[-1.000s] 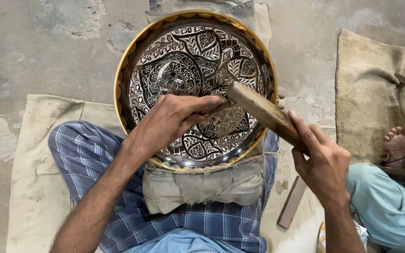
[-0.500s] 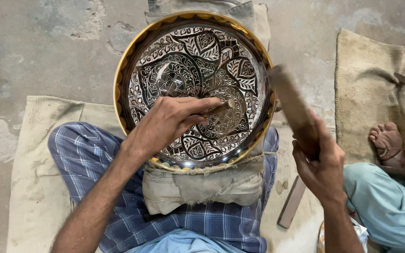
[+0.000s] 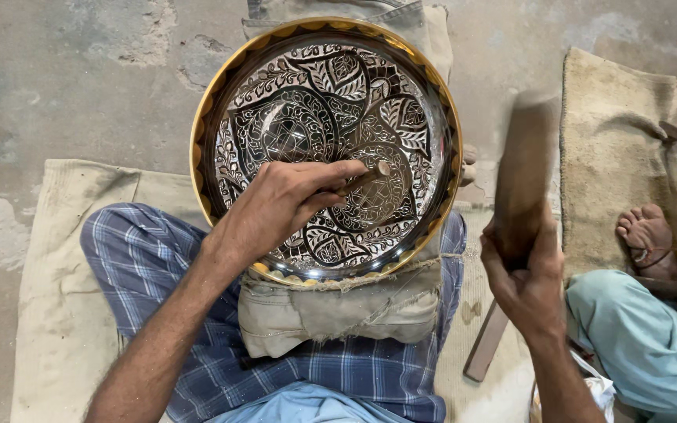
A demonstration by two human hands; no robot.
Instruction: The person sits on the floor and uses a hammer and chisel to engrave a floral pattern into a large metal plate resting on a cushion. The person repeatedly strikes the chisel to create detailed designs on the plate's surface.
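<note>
A large round metal plate (image 3: 324,149) with a brass rim and engraved black-and-silver leaf patterns leans against a cloth-wrapped pad (image 3: 338,309) on my lap. My left hand (image 3: 280,205) rests on the plate's lower middle and holds a thin chisel (image 3: 363,178), its tip pressed to the engraving. My right hand (image 3: 528,276) is off to the right of the plate, gripping a wooden mallet (image 3: 525,176) that stands raised and motion-blurred, apart from the chisel.
I sit on a burlap mat (image 3: 64,313) over a concrete floor. Another person's bare foot (image 3: 652,235) and teal-clad leg (image 3: 636,345) are at the right on a second mat (image 3: 620,141). A wooden stick (image 3: 486,345) lies near my right knee.
My right hand swung the mallet up and to the right, away from the chisel head it was striking. The left hand and chisel stayed on the plate.
</note>
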